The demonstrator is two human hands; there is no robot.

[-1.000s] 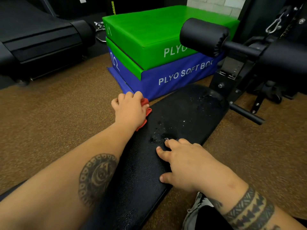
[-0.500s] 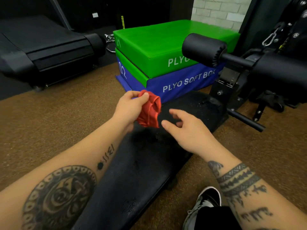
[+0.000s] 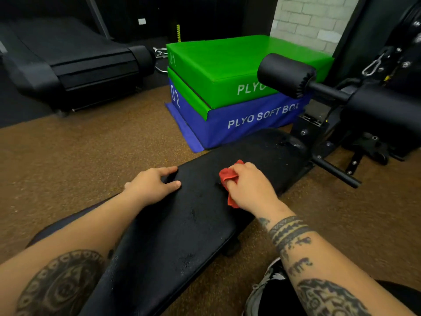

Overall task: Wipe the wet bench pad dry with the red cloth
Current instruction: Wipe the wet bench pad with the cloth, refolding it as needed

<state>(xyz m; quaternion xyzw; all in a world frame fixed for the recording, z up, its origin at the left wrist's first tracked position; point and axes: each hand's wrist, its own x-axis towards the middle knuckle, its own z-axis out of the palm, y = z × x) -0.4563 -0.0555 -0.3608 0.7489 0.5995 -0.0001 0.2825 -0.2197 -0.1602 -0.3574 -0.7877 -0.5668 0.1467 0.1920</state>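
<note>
You have passed the red cloth (image 3: 229, 176) from your left hand (image 3: 151, 184) to your right hand (image 3: 252, 188), which now clasps it bunched against the middle of the bench pad (image 3: 182, 229). Your left hand lies open on the pad's left edge, holding nothing. Wiping can resume; droplets glisten at the pad's far end.

Dim room, even overhead light, no hard shadows. Upper left of frame near black; treadmill (image 3: 75, 62) detail lost in shadow. Green box (image 3: 227, 62) and white brick wall (image 3: 307, 21) brightest areas. Small wet glints on bench pad (image 3: 182, 224) toward its far end. Wide-angle bending at edges; forearms swell at lower corners. Centre fairly sharp, slight softness on right hand (image 3: 252, 188).
</note>
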